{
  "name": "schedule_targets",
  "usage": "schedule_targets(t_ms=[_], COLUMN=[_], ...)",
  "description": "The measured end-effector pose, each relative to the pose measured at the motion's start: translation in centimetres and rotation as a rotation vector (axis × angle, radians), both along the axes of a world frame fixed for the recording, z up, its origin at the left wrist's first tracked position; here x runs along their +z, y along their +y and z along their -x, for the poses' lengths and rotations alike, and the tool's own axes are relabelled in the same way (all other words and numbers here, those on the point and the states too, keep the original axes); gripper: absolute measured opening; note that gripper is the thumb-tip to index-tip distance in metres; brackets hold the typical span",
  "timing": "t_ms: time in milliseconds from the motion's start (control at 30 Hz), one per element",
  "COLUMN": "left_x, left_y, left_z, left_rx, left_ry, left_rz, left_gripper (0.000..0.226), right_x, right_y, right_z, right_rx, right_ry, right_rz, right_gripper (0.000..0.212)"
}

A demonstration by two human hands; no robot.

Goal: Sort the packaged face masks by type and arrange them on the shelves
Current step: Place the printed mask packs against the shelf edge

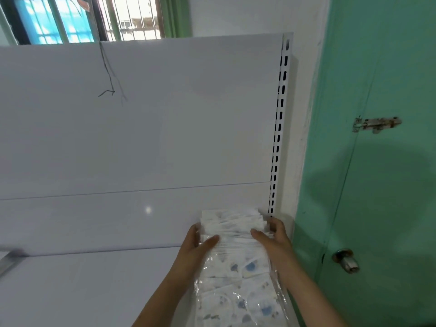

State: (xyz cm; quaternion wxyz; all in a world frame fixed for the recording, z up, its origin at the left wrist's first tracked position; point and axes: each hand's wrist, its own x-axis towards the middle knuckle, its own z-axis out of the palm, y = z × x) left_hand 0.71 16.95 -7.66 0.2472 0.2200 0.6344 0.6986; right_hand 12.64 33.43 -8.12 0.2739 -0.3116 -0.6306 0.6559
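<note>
A thick row of white packaged face masks (pixel 233 226) stands on edge at the right end of a white shelf (pixel 94 279), against the back panel. My left hand (pixel 200 243) grips the row's left side, thumb lying across the top. My right hand (pixel 272 237) grips its right side, fingers curled behind the packs. In front of the row lie clear-wrapped masks with a blue printed pattern (pixel 243 293), flat between my forearms.
The white back panel (pixel 141 126) rises behind the shelf, with a slotted upright (pixel 278 138) at its right edge. A green door (pixel 382 185) with a bolt latch (pixel 375 125) and a metal knob (pixel 345 260) stands close on the right. A barred window (pixel 82 17) is above.
</note>
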Motion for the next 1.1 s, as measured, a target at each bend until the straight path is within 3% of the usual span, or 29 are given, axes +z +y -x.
schedule_targets(t_ms=[100, 233, 367, 467, 533, 600, 667, 733, 833, 900, 967, 1000, 1100], left_x=[0.9, 0.4, 0.5, 0.6, 0.9, 1.7, 2.3, 1.9, 1.0, 0.8, 0.2, -0.1, -0.4], left_y=[0.9, 1.3, -2.4, -5.1, -5.1, -4.7, -4.8, -6.0, -7.8, -8.5, -8.3, -8.1, -8.2], left_z=[0.7, 1.1, 0.1, -2.8, -5.6, -7.4, -7.8, -7.5, -7.1, -7.7, -8.3, -8.3, -8.1], left_rx=[0.027, 0.129, 0.219, 0.131, 0.015, -0.06, -0.049, 0.044, 0.141, -0.006, -0.1, -0.09, 0.004], left_ry=[0.051, 0.135, 0.237, 0.198, 0.178, 0.194, 0.258, 0.345, 0.555, 0.476, 0.459, 0.455, 0.434], left_rz=[0.143, 0.27, 0.392, 0.479, 0.421, 0.355, 0.342, 0.411, 0.792, 0.845, 0.815, 0.783, 0.643], left_gripper=[0.018, 0.035, 0.06, 0.077, 0.074, 0.055, 0.055, 0.078, 0.117, 0.105, 0.076, 0.067, 0.061], right_x=[0.1, 0.3, 1.2, 1.1, 0.5, 0.1, 0.8, 1.0, 0.9, 0.6, 0.0, -0.3, -0.5], right_y=[0.1, -0.4, -0.3, -2.4, -4.5, -5.6, -5.9, -5.6, -5.4, -6.0, -6.5, -6.6, -6.6], right_z=[0.2, -0.4, -2.8, -5.0, -5.7, -6.0, -6.4, -7.4, -9.5, -10.4, -10.3, -10.1, -9.9], right_rx=[-0.001, 0.051, -0.004, 0.173, 0.276, 0.267, 0.221, 0.139, 0.086, 0.167, 0.208, 0.201, 0.12], right_ry=[-0.101, -0.139, -0.364, -0.452, -0.472, -0.399, -0.299, -0.347, -0.665, -0.77, -0.675, -0.618, -0.492], right_rz=[-0.062, -0.084, -0.359, -0.452, -0.418, -0.364, -0.291, -0.358, -0.555, -0.525, -0.447, -0.438, -0.482], right_gripper=[0.066, 0.069, 0.096, 0.107, 0.106, 0.102, 0.103, 0.112, 0.124, 0.1, 0.053, 0.04, 0.031])
